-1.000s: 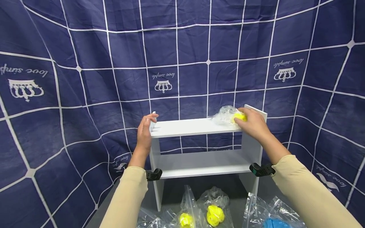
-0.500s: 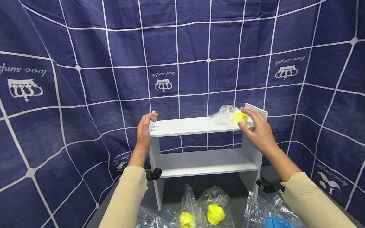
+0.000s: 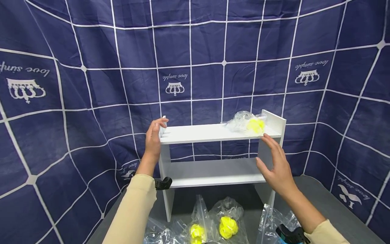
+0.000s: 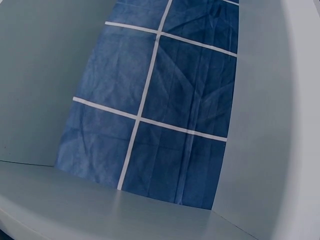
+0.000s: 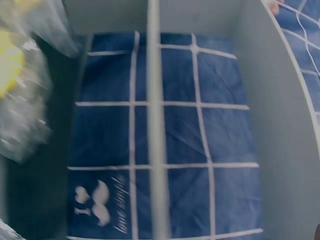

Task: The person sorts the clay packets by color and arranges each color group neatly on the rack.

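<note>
A white two-tier shelf [image 3: 213, 134] stands upright in front of me. With its fingers bent over the top edge of the left side panel, my left hand [image 3: 153, 140] holds the shelf. A clear plastic bag with a yellow lump [image 3: 256, 125] inside lies on the top board, near the right panel. My right hand [image 3: 276, 166] is in front of the shelf's right side, fingers spread and holding nothing, below and apart from that bag. The left wrist view shows the shelf's inner walls [image 4: 265, 115]; the right wrist view shows a shelf board [image 5: 157, 125] edge-on.
On the dark grey table [image 3: 317, 200], clear bags with yellow lumps [image 3: 228, 227] lie before the shelf. Another clear bag [image 3: 271, 220] with something blue lies at right, partly covered by the wrist camera. A blue white-gridded cloth [image 3: 207, 44] hangs behind and at both sides.
My right hand has let go of the bag with the yellow lump on the top board and drawn back, down toward me. The left hand stays at the left panel.
</note>
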Demonstrator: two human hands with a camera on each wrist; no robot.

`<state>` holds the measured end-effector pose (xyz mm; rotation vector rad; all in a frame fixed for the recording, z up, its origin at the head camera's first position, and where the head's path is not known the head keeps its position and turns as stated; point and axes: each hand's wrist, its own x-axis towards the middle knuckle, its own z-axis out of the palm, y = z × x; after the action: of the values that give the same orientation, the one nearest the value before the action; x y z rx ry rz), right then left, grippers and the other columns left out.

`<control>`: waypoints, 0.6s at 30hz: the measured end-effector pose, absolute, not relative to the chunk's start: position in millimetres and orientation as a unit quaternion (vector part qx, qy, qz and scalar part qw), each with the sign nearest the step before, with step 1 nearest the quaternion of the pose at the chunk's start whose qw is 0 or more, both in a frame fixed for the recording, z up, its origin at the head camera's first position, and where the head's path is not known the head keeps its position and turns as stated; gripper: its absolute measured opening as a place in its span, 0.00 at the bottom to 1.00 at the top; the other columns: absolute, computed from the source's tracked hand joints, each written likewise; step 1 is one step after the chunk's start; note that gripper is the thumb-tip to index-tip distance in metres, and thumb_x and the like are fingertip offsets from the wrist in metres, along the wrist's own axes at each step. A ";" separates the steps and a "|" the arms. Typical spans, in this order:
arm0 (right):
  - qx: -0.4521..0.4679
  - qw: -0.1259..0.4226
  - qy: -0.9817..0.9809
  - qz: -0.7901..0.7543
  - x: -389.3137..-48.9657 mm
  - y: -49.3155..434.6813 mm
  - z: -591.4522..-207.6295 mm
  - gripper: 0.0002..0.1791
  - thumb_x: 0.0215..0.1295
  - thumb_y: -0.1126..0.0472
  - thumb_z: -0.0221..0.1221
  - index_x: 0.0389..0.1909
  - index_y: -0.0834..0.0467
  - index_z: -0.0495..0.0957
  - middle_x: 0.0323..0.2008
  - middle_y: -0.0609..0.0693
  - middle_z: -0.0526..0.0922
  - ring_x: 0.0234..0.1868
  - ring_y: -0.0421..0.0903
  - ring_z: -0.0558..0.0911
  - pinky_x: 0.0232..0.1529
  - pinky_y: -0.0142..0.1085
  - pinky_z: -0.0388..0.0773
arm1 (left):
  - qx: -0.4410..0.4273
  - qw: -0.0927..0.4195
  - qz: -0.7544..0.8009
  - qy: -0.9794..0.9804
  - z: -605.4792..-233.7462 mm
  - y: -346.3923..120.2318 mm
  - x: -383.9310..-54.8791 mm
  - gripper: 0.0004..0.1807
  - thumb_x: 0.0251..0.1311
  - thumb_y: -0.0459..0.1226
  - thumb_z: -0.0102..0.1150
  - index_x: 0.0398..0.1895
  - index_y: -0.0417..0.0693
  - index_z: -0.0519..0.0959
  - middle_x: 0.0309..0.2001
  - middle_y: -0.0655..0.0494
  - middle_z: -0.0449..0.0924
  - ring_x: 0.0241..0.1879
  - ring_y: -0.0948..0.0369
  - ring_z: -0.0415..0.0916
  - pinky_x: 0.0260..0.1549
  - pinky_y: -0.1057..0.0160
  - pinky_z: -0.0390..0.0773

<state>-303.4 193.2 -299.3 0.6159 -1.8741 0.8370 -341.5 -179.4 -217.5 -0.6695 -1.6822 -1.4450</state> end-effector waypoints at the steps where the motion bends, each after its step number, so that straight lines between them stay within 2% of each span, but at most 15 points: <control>1: 0.259 0.477 -0.767 0.342 -300.7 190.4 -306.1 0.38 0.52 0.68 0.63 0.67 0.56 0.65 0.69 0.54 0.65 0.70 0.50 0.62 0.67 0.27 0.55 | -0.264 0.401 -0.572 -0.665 -218.1 -179.7 -341.3 0.20 0.69 0.34 0.30 0.37 0.21 0.66 0.56 0.29 0.72 0.70 0.47 0.61 0.72 0.52 0.50; 2: 0.265 0.471 -0.770 0.340 -297.8 187.3 -313.3 0.38 0.52 0.68 0.63 0.67 0.56 0.66 0.69 0.53 0.66 0.70 0.48 0.63 0.66 0.22 0.52 | -0.265 0.401 -0.574 -0.663 -218.5 -180.0 -341.2 0.20 0.68 0.34 0.30 0.37 0.21 0.66 0.56 0.29 0.72 0.70 0.47 0.61 0.72 0.52 0.50; 4: 0.273 0.452 -0.781 0.333 -291.2 180.7 -328.0 0.37 0.51 0.67 0.65 0.66 0.54 0.67 0.67 0.52 0.68 0.68 0.45 0.64 0.65 0.22 0.53 | -0.266 0.402 -0.573 -0.663 -219.2 -180.3 -341.1 0.19 0.69 0.34 0.30 0.37 0.21 0.66 0.56 0.29 0.72 0.70 0.47 0.61 0.72 0.52 0.50; 10: 0.298 0.382 -0.820 0.305 -280.5 162.1 -373.6 0.37 0.52 0.59 0.69 0.65 0.49 0.68 0.66 0.49 0.70 0.63 0.43 0.67 0.58 0.36 0.65 | -0.274 0.404 -0.576 -0.655 -216.8 -180.0 -342.4 0.19 0.69 0.34 0.30 0.35 0.21 0.65 0.56 0.28 0.72 0.69 0.46 0.61 0.72 0.53 0.51; 14: 0.316 0.341 -0.836 0.292 -279.3 153.5 -404.5 0.38 0.53 0.51 0.69 0.66 0.45 0.67 0.67 0.46 0.69 0.63 0.42 0.67 0.53 0.44 0.72 | -0.273 0.403 -0.582 -0.652 -216.7 -179.4 -343.1 0.17 0.69 0.34 0.30 0.31 0.30 0.67 0.55 0.28 0.72 0.69 0.47 0.61 0.72 0.54 0.50; 18: 0.319 0.246 -0.860 0.314 -277.6 148.0 -431.2 0.39 0.53 0.46 0.67 0.67 0.38 0.63 0.69 0.43 0.65 0.65 0.46 0.67 0.49 0.48 0.76 | -0.273 0.403 -0.585 -0.649 -217.8 -179.5 -343.4 0.15 0.69 0.34 0.30 0.29 0.39 0.68 0.55 0.28 0.72 0.69 0.46 0.61 0.72 0.54 0.49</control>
<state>-277.6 148.0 -431.2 0.8700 -2.3461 0.8581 -343.4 -179.5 -217.8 -0.6902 -1.6388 -1.4780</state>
